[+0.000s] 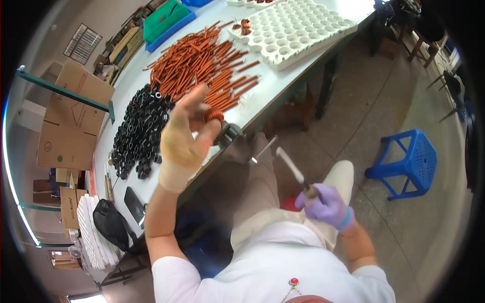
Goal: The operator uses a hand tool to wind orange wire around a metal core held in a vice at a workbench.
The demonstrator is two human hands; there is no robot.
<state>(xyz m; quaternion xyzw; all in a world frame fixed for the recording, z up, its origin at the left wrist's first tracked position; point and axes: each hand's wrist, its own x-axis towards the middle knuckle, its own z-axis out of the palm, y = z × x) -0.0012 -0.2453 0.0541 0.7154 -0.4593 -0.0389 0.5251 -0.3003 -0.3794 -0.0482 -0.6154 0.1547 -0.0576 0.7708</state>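
Observation:
My left hand [184,139], in a pale yellowish glove, is raised over the table's near edge. Its thumb and fingers close on a small copper-wire coil [214,115], just above a dark clamp-like fixture [230,135] at that edge. Lower right, away from the table, my right hand [327,206] in a purple glove is closed around a tool [291,165]. The tool has a brownish grip and a long pale shaft pointing up and left; its exact kind is unclear. Between the fixture and the tool shows a thin metal rod [265,149].
Copper-coloured wire rods [194,63] and black rings [139,129] lie heaped on the table. Beyond is a white tray with round pockets [298,28], near green and blue bins [164,22]. A blue stool [409,161] stands right; a black bag [111,224] lies left.

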